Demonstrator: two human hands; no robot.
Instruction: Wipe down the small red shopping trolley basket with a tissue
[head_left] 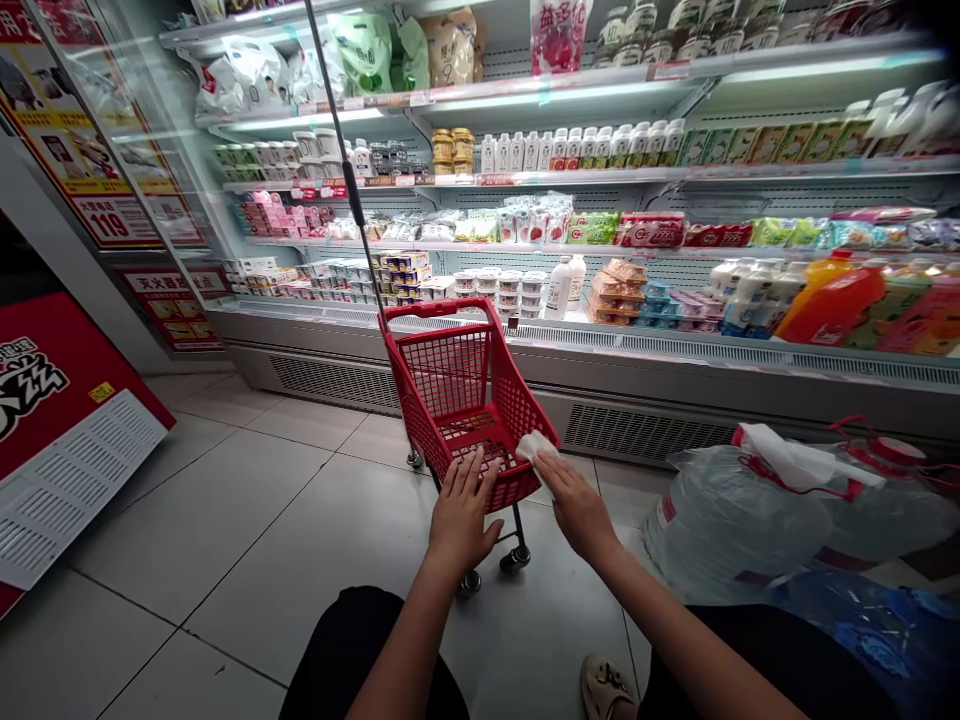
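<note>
A small red plastic shopping cart (444,428) stands on the floor before me, with a tall dark pole rising from its far left corner. My right hand (574,500) presses a white cloth or tissue (535,447) against the near right corner of the basket rim. At the near left of the rim rests my left hand (463,515), fingers stretched out and holding nothing. Inside the basket only the red grid floor and walls show. Black caster wheels (516,559) are visible below the basket.
An open refrigerated shelf (315,340) with drinks and yogurt runs behind the cart. Large water jugs (742,510) stand on the floor at the right. A red and white cabinet (67,440) is at the left. My shoe (604,688) is on the tiled floor.
</note>
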